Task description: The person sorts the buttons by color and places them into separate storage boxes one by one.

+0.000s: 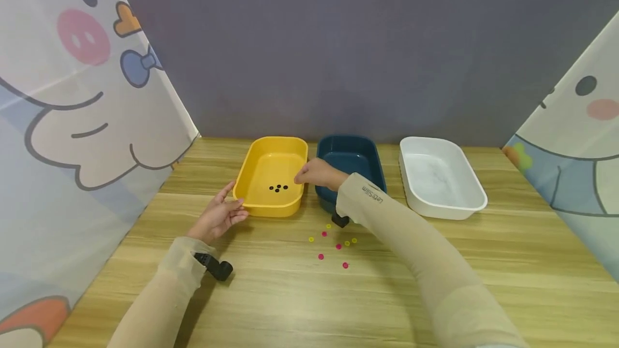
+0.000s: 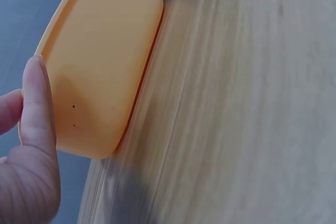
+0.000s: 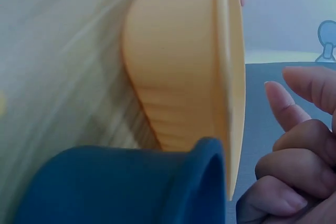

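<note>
My left hand (image 1: 220, 216) grips the near left corner of a yellow tray (image 1: 273, 210), its thumb (image 2: 35, 103) against the outer wall and tip at the rim. Several small black buttons (image 1: 278, 187) lie on this tray's floor. Above the tray's right rim is my right hand (image 1: 321, 173). In the right wrist view its thumb and index fingertips stand slightly apart with nothing visible between them, and the other fingers bend toward the palm. Several pink buttons (image 1: 338, 246) and yellow buttons (image 1: 347, 243) lie scattered on the table before the trays.
A dark blue tray (image 1: 377, 162) stands just right of the yellow one, partly under my right forearm. Farther right is a white tray (image 1: 445, 211). A grey panel (image 1: 338, 47) rises behind the wooden table (image 1: 271, 299), and cartoon-printed cloths hang at both sides.
</note>
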Available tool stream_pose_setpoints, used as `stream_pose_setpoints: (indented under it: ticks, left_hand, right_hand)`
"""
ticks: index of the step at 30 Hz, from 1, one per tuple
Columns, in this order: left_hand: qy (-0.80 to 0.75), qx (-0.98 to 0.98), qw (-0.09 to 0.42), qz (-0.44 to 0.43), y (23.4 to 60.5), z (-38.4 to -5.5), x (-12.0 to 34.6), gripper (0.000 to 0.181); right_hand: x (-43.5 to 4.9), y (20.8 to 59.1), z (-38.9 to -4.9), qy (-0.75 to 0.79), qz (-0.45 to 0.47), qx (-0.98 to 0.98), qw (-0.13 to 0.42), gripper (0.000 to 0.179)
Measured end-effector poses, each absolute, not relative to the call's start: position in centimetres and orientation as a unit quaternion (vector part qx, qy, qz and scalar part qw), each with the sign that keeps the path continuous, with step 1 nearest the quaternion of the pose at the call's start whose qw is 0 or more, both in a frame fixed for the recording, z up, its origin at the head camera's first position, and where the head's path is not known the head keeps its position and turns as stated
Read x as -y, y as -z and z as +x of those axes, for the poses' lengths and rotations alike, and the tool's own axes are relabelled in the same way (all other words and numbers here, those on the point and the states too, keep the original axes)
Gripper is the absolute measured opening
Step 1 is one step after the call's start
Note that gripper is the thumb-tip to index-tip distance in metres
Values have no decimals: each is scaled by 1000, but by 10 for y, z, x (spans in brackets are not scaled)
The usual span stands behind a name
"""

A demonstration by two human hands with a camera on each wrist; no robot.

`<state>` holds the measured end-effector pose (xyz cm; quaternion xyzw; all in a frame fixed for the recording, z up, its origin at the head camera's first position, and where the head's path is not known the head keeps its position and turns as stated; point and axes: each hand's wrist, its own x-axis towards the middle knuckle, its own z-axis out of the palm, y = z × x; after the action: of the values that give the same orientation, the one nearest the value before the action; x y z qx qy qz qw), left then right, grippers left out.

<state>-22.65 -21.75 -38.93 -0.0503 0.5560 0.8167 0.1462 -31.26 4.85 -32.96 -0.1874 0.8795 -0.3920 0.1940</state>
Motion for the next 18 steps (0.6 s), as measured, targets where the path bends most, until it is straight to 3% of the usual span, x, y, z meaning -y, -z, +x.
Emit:
stream_pose_setpoints:
  ticks: [9,18]
  left_hand:
    - [-820,-552,139,-61,386,-222,224,73]
    - [-824,-541,156,-58,386,-228,222,74]
  right_hand:
    - [-64,332,-282,364,-249,-878,186,19]
    - [-84,342,-265,369,-250,-874,192,15]
